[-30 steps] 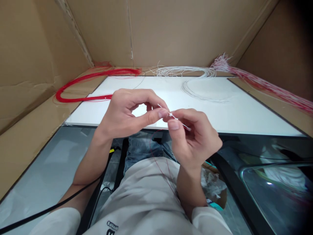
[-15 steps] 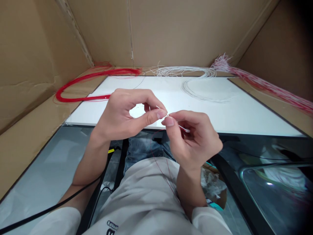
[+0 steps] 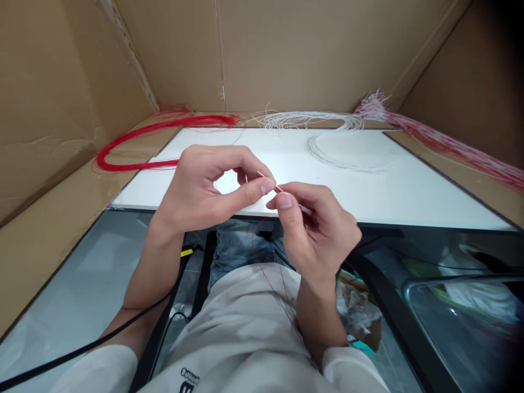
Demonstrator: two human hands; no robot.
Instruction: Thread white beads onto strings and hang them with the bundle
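Observation:
My left hand point(image 3: 215, 188) pinches a thin white strand point(image 3: 279, 189) between thumb and forefinger, and a short end pokes up beyond the fingertips. Just to the right, my right hand point(image 3: 317, 232) is closed in a pinch on the same strand. Whether it is a tube or a wire, I cannot tell. Both hands are raised over the near edge of the white board point(image 3: 356, 191). A fine red wire point(image 3: 254, 248) loops down from near my right fingers across the lap and shirt; its upper end is hidden.
A bent bundle of red wires point(image 3: 118, 144) lies at the left. Coiled white strands point(image 3: 327, 123) rest at the back, and a red bundle with white ends point(image 3: 446, 139) at the right. Cardboard walls point(image 3: 303, 54) enclose the board. A black cable point(image 3: 85, 349) crosses my left forearm.
My right hand has shifted slightly left, and the white end sticking out beneath its fingers shows less. My left hand has moved a little left and up, baring more strand between the fingertips.

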